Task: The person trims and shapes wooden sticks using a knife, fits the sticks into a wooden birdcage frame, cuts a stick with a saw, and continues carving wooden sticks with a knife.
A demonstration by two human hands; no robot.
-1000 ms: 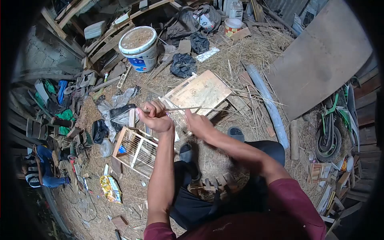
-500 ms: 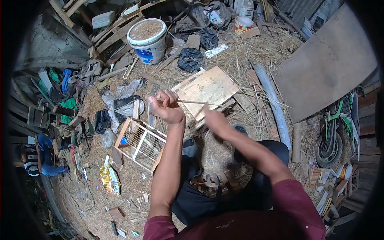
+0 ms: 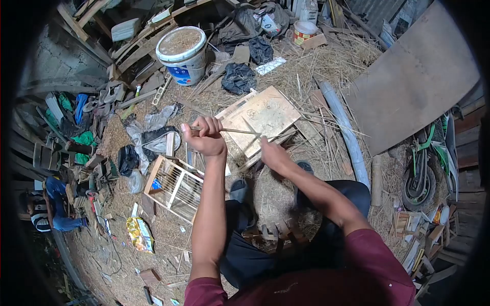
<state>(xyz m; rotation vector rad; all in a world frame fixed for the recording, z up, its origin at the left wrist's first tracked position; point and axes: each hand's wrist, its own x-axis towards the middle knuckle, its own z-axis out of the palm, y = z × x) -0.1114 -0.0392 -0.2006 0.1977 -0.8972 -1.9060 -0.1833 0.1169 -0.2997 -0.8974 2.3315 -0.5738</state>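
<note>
My left hand (image 3: 206, 136) is closed round one end of a thin stick (image 3: 240, 131), which points right over a wooden board (image 3: 268, 116). Close to the stick's other part, my right hand (image 3: 272, 153) is closed with its fingers near the stick. A thin blade-like piece seems to stick up from it across the stick; its handle is hidden in the fist. Below my left hand stands a small wooden cage (image 3: 178, 186) with thin bars.
A white bucket (image 3: 182, 53) of shavings stands beyond the board. To the right lie a bamboo pole (image 3: 344, 132) and a large flat sheet (image 3: 413, 76), near a green motorcycle (image 3: 421, 163). Another person (image 3: 58, 204) sits at the far left.
My right hand has moved slightly right and down along the stick relative to a second ago. My left hand keeps its hold. The view has shifted a little.
</note>
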